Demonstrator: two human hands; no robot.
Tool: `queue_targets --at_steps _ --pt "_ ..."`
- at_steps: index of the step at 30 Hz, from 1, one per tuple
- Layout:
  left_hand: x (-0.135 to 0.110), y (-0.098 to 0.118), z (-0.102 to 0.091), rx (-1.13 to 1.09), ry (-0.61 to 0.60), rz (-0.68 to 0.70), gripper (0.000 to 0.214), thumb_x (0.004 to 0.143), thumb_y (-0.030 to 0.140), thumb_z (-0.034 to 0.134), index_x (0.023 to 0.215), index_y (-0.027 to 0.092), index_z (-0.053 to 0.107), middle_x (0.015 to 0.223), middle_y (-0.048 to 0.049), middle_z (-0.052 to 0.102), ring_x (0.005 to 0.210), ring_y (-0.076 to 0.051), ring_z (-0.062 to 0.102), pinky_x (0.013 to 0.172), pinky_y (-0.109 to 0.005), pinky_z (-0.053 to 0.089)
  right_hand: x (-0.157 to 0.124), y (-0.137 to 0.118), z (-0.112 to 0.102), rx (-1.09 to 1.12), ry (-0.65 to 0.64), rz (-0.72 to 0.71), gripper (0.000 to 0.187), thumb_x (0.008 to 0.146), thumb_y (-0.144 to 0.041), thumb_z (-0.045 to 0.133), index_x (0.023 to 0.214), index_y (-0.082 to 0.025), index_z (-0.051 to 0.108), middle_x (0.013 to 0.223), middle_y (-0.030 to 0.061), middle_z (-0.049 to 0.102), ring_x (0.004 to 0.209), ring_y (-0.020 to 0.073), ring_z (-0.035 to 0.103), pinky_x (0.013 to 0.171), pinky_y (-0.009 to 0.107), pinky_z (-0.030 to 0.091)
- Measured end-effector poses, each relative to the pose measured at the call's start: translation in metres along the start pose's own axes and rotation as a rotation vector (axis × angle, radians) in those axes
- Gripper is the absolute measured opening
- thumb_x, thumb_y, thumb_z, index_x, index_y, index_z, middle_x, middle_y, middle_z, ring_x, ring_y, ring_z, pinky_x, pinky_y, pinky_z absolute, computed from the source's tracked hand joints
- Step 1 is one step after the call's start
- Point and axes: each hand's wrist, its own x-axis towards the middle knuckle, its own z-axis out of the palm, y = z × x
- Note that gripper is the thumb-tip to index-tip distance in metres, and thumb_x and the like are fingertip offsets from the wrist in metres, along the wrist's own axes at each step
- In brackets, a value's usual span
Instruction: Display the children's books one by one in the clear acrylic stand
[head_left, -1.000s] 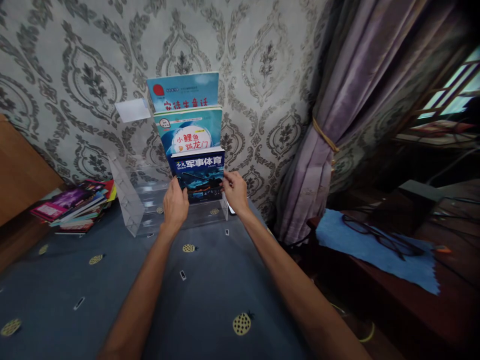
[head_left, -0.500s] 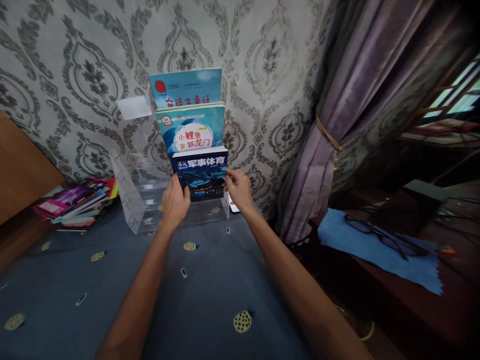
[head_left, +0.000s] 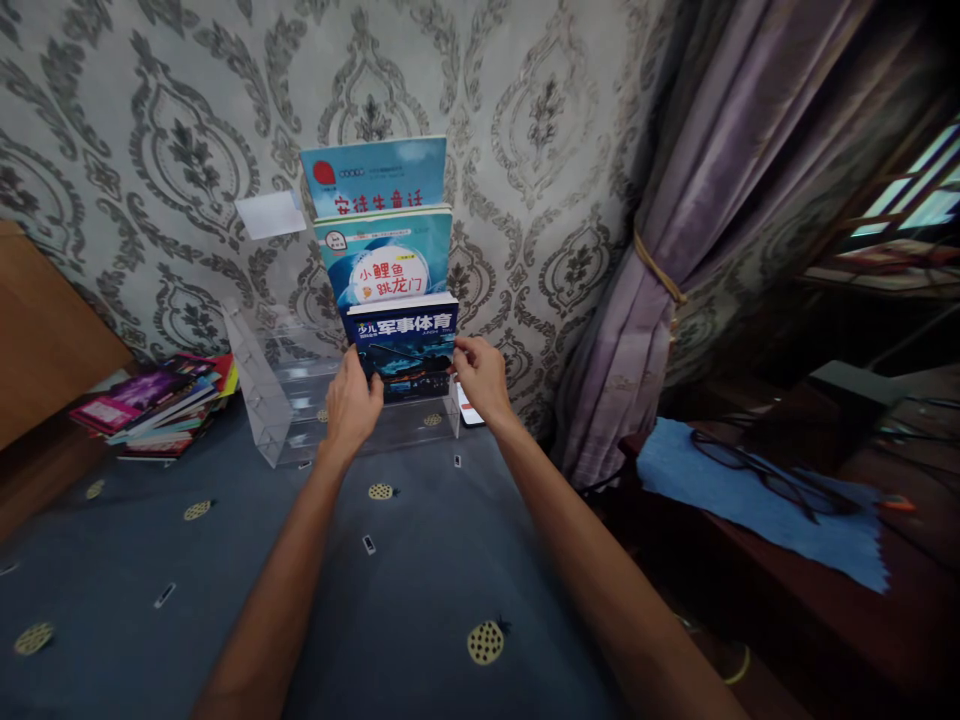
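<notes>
A dark blue book (head_left: 409,350) with white lettering stands tilted back in a clear acrylic book rack (head_left: 259,400). My left hand (head_left: 354,402) grips its left edge, thumb on the front cover. On the opposite side, my right hand (head_left: 480,375) pinches the right edge between thumb and fingers. Behind it rises a teal book (head_left: 390,255) with red lettering on a white patch, and behind that a taller light blue book (head_left: 375,175). The rack's left half holds no books.
Left of the rack lies a messy pile of books (head_left: 169,405), beside a wooden panel (head_left: 52,335). A phone (head_left: 470,405) sits partly behind the rack's right end. To the right hang a purple curtain (head_left: 622,330) and, lower, a blue cloth (head_left: 675,470) with glasses (head_left: 780,475) on it.
Both hands stay on the dark blue book, which has barely moved. The whole view has shifted very slightly.
</notes>
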Motion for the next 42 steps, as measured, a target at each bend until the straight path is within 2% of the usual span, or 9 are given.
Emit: queue_targets --at_steps 9,16,21,25,28,31,35,39,42 --pt "-0.014 -0.011 0.0 -0.018 -0.046 0.114 0.056 0.091 0.016 0.047 0.144 0.011 0.031 0.123 -0.0192 0.064 0.115 -0.03 0.062 0.1 -0.048 0.049 0.004 -0.011 -0.009 0.111 0.211 -0.037 0.031 0.092 -0.029 0.051 0.118 -0.019 0.064 0.096 0.0065 0.068 0.063 0.0149 0.065 0.06 0.03 0.055" --pt "-0.041 -0.043 -0.019 0.14 -0.146 0.227 0.053 0.091 0.012 0.042 0.143 0.008 0.036 0.142 -0.0226 0.054 0.14 -0.03 0.045 0.119 -0.054 0.03 -0.012 -0.061 -0.009 0.307 0.301 -0.231 0.023 0.099 -0.031 0.048 0.115 -0.024 0.062 0.084 0.0001 0.063 0.053 0.0094 0.058 0.053 0.024 0.05" --pt "-0.061 -0.076 -0.034 0.144 -0.137 0.271 0.049 0.094 0.013 0.037 0.143 0.013 0.04 0.152 -0.0175 0.046 0.147 -0.027 0.035 0.118 -0.053 0.033 -0.058 -0.076 0.021 0.175 -0.082 -0.323 0.026 0.099 -0.022 0.044 0.115 -0.021 0.065 0.084 0.001 0.066 0.059 0.0115 0.06 0.058 0.025 0.052" --pt "-0.076 -0.111 -0.057 0.175 -0.102 0.296 0.039 0.095 0.014 0.039 0.13 0.016 0.055 0.13 -0.0142 0.064 0.13 -0.024 0.052 0.111 -0.045 0.041 -0.111 -0.062 0.043 -0.088 -0.568 -0.462 0.032 0.097 -0.015 0.042 0.119 -0.02 0.064 0.103 0.0088 0.068 0.089 0.0191 0.067 0.08 0.033 0.056" --pt "-0.082 -0.148 -0.085 0.277 -0.073 0.249 0.032 0.093 0.015 0.041 0.116 0.017 0.063 0.112 -0.0123 0.07 0.114 -0.026 0.059 0.104 -0.044 0.045 -0.144 -0.05 0.046 -0.193 -0.796 -0.464 0.03 0.098 -0.016 0.044 0.121 -0.018 0.063 0.122 0.0151 0.063 0.107 0.0244 0.064 0.093 0.041 0.055" --pt "-0.077 -0.19 -0.117 0.41 -0.026 0.103 0.032 0.091 0.015 0.041 0.112 0.016 0.065 0.111 -0.013 0.069 0.111 -0.028 0.058 0.101 -0.046 0.044 -0.161 -0.044 0.043 -0.229 -0.872 -0.428 0.031 0.098 -0.017 0.045 0.125 -0.018 0.061 0.134 0.0158 0.059 0.122 0.0284 0.058 0.103 0.049 0.05" --pt "-0.056 -0.234 -0.151 0.647 0.024 -0.218 0.045 0.09 0.018 0.041 0.132 0.009 0.054 0.129 -0.0222 0.06 0.124 -0.037 0.05 0.099 -0.053 0.043 -0.162 -0.042 0.042 -0.232 -0.886 -0.385 0.03 0.099 -0.018 0.045 0.124 -0.019 0.062 0.136 0.0139 0.059 0.125 0.0281 0.057 0.105 0.05 0.048" --pt "-0.039 -0.259 -0.17 0.756 -0.14 -0.259 0.06 0.088 0.012 0.038 0.147 0.005 0.038 0.15 -0.0266 0.044 0.142 -0.042 0.033 0.108 -0.066 0.031 -0.161 -0.041 0.043 -0.228 -0.887 -0.384 0.029 0.099 -0.018 0.045 0.123 -0.019 0.063 0.136 0.0144 0.059 0.125 0.0285 0.057 0.105 0.051 0.048" --pt "-0.031 -0.272 -0.175 0.793 -0.271 -0.307 0.064 0.087 0.008 0.034 0.151 0.008 0.033 0.148 -0.0258 0.047 0.144 -0.043 0.031 0.108 -0.072 0.025 -0.161 -0.041 0.044 -0.229 -0.89 -0.38 0.029 0.1 -0.019 0.045 0.123 -0.019 0.063 0.137 0.0142 0.059 0.125 0.0283 0.057 0.105 0.052 0.048"
